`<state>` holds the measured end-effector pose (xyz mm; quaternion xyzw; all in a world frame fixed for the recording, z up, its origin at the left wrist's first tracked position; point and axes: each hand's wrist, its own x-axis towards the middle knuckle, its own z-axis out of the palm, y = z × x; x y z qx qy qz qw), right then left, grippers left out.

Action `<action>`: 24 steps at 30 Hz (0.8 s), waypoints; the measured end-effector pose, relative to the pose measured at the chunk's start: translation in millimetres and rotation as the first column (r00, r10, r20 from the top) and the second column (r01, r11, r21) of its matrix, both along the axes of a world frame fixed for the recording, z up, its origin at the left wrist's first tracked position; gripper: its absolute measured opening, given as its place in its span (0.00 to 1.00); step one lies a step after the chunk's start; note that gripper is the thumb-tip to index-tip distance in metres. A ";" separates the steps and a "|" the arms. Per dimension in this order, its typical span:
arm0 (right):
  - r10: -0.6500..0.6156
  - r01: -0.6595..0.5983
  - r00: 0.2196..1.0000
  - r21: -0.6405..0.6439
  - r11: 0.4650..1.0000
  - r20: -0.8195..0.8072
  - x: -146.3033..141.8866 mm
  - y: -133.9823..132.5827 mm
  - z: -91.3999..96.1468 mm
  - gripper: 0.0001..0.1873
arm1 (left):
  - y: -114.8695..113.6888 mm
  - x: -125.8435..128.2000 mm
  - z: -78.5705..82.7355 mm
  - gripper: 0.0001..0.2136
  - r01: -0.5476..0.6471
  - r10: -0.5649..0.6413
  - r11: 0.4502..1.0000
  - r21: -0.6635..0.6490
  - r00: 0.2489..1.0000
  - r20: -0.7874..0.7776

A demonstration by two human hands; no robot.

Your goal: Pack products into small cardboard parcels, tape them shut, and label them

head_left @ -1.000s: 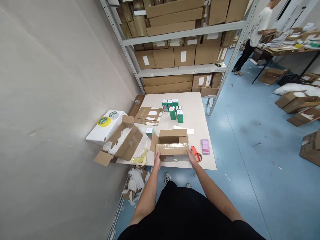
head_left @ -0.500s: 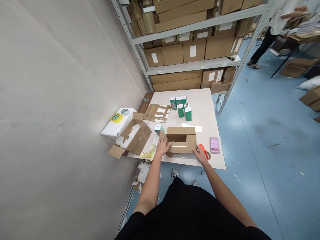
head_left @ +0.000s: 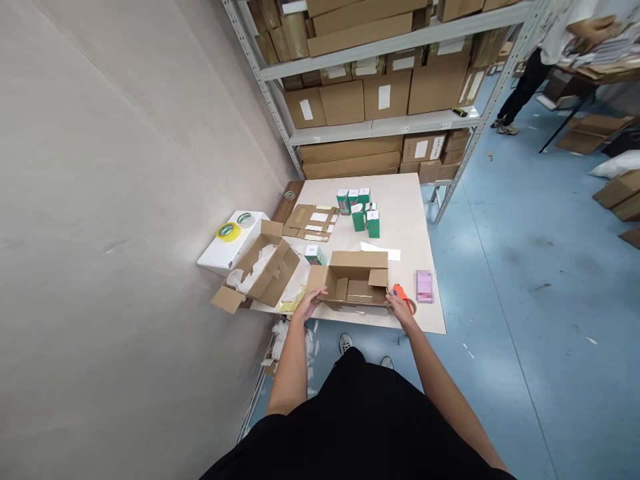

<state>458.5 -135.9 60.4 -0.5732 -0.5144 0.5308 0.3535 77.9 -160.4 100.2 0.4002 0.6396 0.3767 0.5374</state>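
Note:
A brown cardboard box (head_left: 353, 283) sits at the near edge of the white table (head_left: 400, 207), its top flaps spread open. My left hand (head_left: 310, 303) holds the box's left flap and my right hand (head_left: 400, 308) grips its right near corner. A small green carton (head_left: 314, 254) stands just behind the box to the left. Several more green cartons (head_left: 361, 208) stand grouped further back on the table.
An orange tape dispenser (head_left: 403, 297) and a pink item (head_left: 424, 285) lie right of the box. Another open box (head_left: 265, 270) with white paper sits left, beside tape rolls (head_left: 228, 231). Shelves of cartons (head_left: 380, 93) stand behind. A person (head_left: 540, 60) works far right.
The box lay with a taped side facing me; it now stands with its open top up and flaps spread. My hands shifted to its near corners. The view moved slightly.

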 end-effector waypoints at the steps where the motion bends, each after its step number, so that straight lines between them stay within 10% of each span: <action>1: 0.041 -0.041 0.999 -0.027 0.999 -0.019 0.4 -0.3 -1.2 0.22 | -0.2 -2.1 -0.8 0.28 0.002 -0.002 1.000 0.004 1.000 -0.009; 4: 0.154 -0.155 0.987 -0.021 0.988 -0.036 1.6 -2.5 -6.0 0.22 | 2.1 -4.4 -3.6 0.32 0.127 -0.137 0.990 -0.059 0.971 -0.197; 8: 0.242 -0.244 0.968 0.009 0.970 0.070 0.0 -7.4 -15.0 0.44 | 5.5 7.3 -8.0 0.43 0.354 -0.424 0.905 -0.234 0.730 -0.535; 14: 0.194 -0.223 0.930 0.060 0.973 0.313 -24.1 -19.2 -28.4 0.54 | -1.9 52.6 -20.8 0.43 0.262 -0.353 0.929 -0.262 0.411 -0.841; 24: 0.141 -0.179 0.898 0.053 0.982 0.418 -34.9 -15.2 -31.8 0.47 | -12.3 79.4 -23.3 0.36 0.167 -0.212 0.975 -0.145 0.521 -0.827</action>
